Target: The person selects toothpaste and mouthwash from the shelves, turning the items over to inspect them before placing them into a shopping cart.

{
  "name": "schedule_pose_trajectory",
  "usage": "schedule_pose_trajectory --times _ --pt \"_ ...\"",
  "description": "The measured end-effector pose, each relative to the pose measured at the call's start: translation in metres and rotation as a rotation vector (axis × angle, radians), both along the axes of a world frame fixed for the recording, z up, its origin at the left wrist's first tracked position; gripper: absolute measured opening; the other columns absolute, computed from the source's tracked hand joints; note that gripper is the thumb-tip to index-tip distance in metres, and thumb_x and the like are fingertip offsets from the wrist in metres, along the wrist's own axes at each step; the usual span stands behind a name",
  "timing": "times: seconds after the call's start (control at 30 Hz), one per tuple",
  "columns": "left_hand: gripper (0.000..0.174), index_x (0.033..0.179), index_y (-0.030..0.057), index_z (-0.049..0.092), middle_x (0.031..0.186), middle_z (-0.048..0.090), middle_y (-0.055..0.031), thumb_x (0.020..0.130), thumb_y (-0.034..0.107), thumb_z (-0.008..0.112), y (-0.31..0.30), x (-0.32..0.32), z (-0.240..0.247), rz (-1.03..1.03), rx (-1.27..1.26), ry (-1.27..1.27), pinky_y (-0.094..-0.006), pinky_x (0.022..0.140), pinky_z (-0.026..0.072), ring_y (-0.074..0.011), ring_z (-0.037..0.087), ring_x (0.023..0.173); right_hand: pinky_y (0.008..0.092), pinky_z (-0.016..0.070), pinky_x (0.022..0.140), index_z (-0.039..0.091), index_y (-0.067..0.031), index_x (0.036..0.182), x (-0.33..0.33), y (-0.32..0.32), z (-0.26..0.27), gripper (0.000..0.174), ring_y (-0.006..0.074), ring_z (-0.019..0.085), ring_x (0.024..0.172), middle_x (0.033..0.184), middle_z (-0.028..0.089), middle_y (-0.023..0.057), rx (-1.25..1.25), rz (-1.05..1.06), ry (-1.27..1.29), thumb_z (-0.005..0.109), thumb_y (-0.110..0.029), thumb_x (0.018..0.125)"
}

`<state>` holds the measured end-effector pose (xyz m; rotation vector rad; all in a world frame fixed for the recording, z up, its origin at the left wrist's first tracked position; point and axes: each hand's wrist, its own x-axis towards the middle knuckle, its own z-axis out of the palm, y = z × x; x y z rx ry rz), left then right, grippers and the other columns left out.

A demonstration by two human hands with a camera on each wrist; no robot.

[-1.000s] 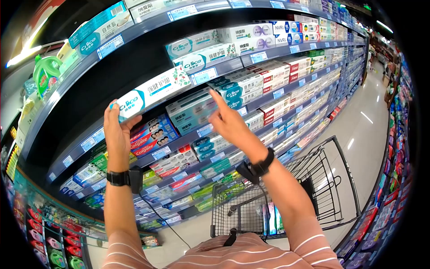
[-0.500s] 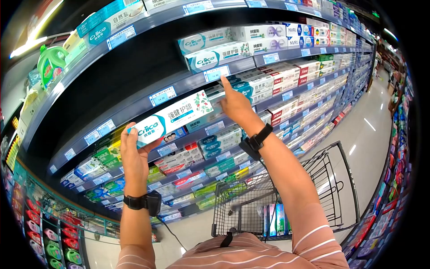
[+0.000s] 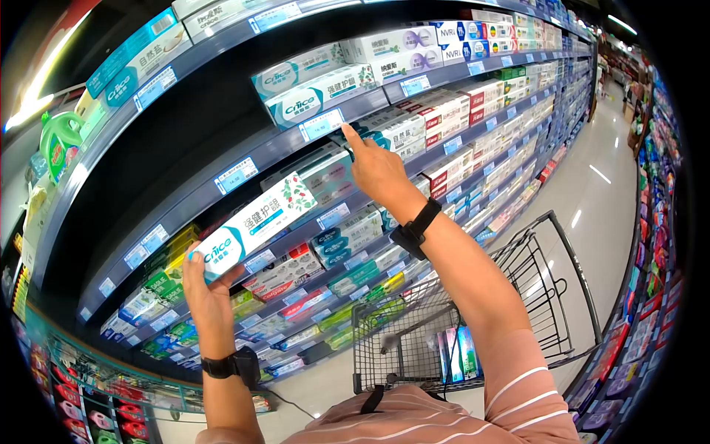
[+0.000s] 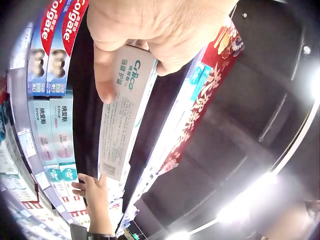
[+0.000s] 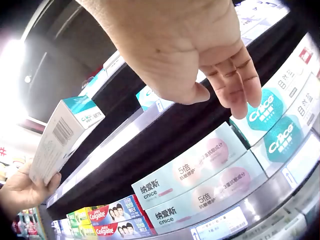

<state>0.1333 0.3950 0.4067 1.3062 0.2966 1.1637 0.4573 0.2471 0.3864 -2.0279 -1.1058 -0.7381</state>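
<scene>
My left hand [image 3: 209,300] grips one end of a white and teal Cnice toothpaste box [image 3: 255,226], which slants up to the right in front of the shelves. In the left wrist view the thumb and fingers pinch the box [image 4: 125,112] by its near end, small print facing the camera. My right hand [image 3: 379,172] points with a straight index finger, its tip right at a price label [image 3: 322,125] on the shelf edge. Its other fingers bend loosely in the right wrist view and hold nothing. Matching toothpaste boxes [image 3: 319,95] stand stacked just above that label.
Shelves of toothpaste run off to the right, with pale Cnice boxes [image 5: 200,172] and Colgate boxes [image 5: 117,230] below my right hand. A black wire shopping cart [image 3: 399,362] holding colourful packs [image 3: 458,354] stands close in front. A green detergent bottle [image 3: 61,144] sits far left.
The toothpaste box has come down from the shelf edge, held in my left hand, uncovering more price labels. My right index finger has moved up to the label under the matching boxes.
</scene>
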Motion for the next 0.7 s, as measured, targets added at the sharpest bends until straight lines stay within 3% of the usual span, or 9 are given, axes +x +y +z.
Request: schedule_pose_trajectory --times 0.33,0.7 --pt "0.039 0.126 0.0022 0.053 0.113 0.067 -0.0121 0.101 0.032 0.061 -0.009 0.007 -0.005 0.025 -0.044 -0.02 -0.0359 0.07 0.0644 -0.0243 0.071 0.098 0.0471 0.0547 0.056 0.032 -0.018 0.157 0.014 0.002 0.0 0.077 0.0391 0.066 0.067 0.095 0.06 0.0206 -0.029 0.021 -0.004 0.059 -0.001 0.088" --pt "0.039 0.128 0.0028 0.053 0.111 0.068 -0.0123 0.103 0.033 0.055 -0.004 0.028 -0.015 0.027 -0.055 0.009 -0.0371 0.068 0.0645 -0.0239 0.072 0.095 0.041 0.0526 0.05 0.035 -0.011 0.154 0.023 0.008 0.002 0.075 0.0324 0.065 0.063 0.088 0.058 0.0175 -0.023 -0.022 -0.16 0.06 0.0 0.085"
